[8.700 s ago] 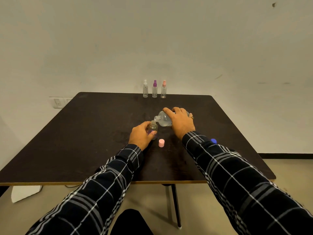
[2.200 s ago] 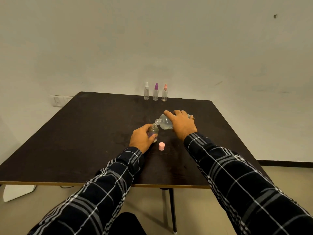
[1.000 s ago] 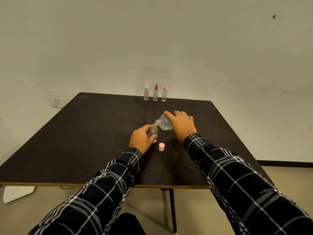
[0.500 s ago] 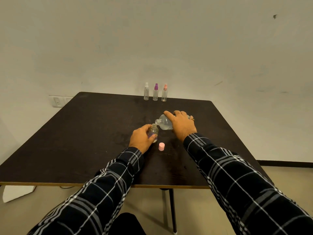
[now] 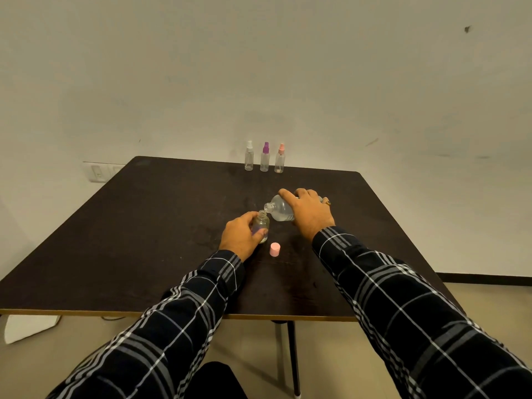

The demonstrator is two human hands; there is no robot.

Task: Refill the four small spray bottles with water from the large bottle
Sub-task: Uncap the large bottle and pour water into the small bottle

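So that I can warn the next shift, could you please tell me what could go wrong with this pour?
The large bottle is tipped with its neck just over the narrow mouth of the small bottle; a slight drift would probably spill water onto the table. That bottle's level is hard to read, so it may overflow. The pink cap lies loose near the left sleeve and could be knocked away.

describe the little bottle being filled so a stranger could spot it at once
Look at the middle of the dark table, where the left hand grips a small clear bottle beneath the mouth of the tilted large bottle. Unlike the three spray bottles at the far edge, it stands open, with no spray top.
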